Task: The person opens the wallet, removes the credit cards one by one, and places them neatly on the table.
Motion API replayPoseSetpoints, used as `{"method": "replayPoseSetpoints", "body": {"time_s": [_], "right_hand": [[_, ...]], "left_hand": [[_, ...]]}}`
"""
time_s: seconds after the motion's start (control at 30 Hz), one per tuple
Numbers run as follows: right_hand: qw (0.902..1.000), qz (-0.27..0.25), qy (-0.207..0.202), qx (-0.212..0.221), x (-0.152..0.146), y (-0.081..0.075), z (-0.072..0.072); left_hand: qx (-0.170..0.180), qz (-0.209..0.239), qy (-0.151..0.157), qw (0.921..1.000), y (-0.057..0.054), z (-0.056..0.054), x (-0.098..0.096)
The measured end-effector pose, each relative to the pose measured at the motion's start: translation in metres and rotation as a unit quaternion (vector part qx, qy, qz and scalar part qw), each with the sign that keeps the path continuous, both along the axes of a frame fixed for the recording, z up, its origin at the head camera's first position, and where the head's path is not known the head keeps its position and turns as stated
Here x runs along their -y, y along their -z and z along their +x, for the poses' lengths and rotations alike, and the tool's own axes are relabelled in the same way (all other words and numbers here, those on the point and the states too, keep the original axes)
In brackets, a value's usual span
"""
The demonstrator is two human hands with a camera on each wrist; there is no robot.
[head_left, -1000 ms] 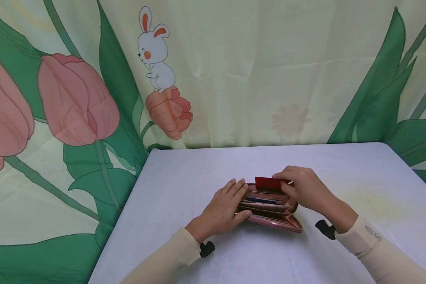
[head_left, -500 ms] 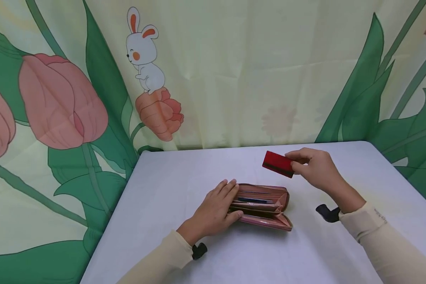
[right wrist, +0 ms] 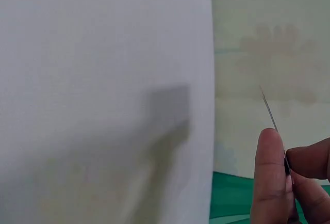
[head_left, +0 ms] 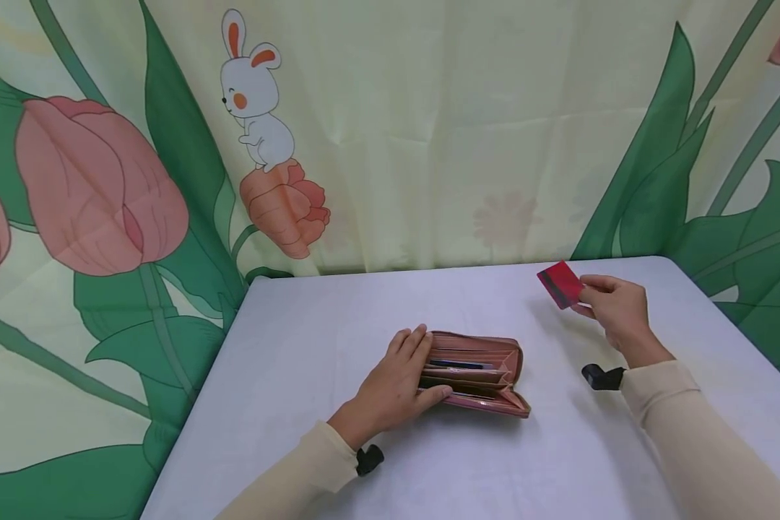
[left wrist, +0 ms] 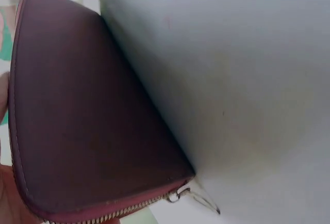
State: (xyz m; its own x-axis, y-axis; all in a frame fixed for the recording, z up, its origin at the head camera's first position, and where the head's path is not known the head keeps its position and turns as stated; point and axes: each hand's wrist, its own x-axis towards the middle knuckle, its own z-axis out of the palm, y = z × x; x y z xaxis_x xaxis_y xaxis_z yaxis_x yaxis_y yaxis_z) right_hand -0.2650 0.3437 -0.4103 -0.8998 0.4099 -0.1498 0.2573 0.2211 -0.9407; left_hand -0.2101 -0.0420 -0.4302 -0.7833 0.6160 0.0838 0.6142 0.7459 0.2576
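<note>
A pink zip-around wallet (head_left: 477, 374) stands unzipped on the table, its compartments facing up with several card edges showing. My left hand (head_left: 392, 390) grips its left end, thumb on the near side and fingers over the far side. The left wrist view shows the wallet's dark outer cover (left wrist: 87, 110) and, at its lower corner, a zipper pull (left wrist: 201, 199). Raised over the far right of the table, my right hand (head_left: 617, 307) pinches a red card (head_left: 560, 284) with a dark stripe. In the right wrist view that card appears edge-on between thumb and fingers (right wrist: 270, 167).
A white cloth covers the table (head_left: 338, 318), and its far edge runs beyond both hands. Behind hangs a curtain (head_left: 390, 144) printed with tulips, leaves and a rabbit on a carrot. A black wrist camera (head_left: 603, 377) sits beneath the right wrist.
My right hand has drawn the red card out of the wallet's back section and carried it up and to the right. My left hand stays on the wallet; the view has shifted slightly.
</note>
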Motion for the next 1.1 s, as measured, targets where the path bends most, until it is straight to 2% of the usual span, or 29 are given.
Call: {"method": "replayPoseSetpoints", "body": {"time_s": [0.13, 0.37, 0.57, 0.7, 0.9, 1.1], "right_hand": [[0.9980, -0.037, 0.029, 0.042, -0.013, 0.019, -0.006], [0.9941, -0.038, 0.054, 0.086, -0.024, 0.039, -0.008], [0.9932, -0.037, 0.039, 0.104, -0.025, 0.049, -0.010], [0.9914, -0.016, 0.041, 0.123, -0.025, 0.051, -0.012], [0.9870, 0.039, 0.047, 0.149, -0.023, 0.051, -0.014], [0.9827, 0.112, 0.036, 0.143, -0.019, 0.047, -0.013]], "left_hand": [[0.013, -0.005, 0.001, 0.9999, 0.000, -0.005, 0.001], [0.049, 0.018, 0.031, 0.9981, 0.000, -0.014, 0.012], [0.035, 0.029, 0.022, 0.9987, 0.005, -0.016, 0.008], [0.017, 0.035, 0.013, 0.9992, 0.004, -0.013, 0.003], [0.022, 0.047, -0.008, 0.9986, 0.000, -0.007, -0.003], [0.016, 0.058, -0.024, 0.9979, 0.001, -0.003, -0.008]]}}
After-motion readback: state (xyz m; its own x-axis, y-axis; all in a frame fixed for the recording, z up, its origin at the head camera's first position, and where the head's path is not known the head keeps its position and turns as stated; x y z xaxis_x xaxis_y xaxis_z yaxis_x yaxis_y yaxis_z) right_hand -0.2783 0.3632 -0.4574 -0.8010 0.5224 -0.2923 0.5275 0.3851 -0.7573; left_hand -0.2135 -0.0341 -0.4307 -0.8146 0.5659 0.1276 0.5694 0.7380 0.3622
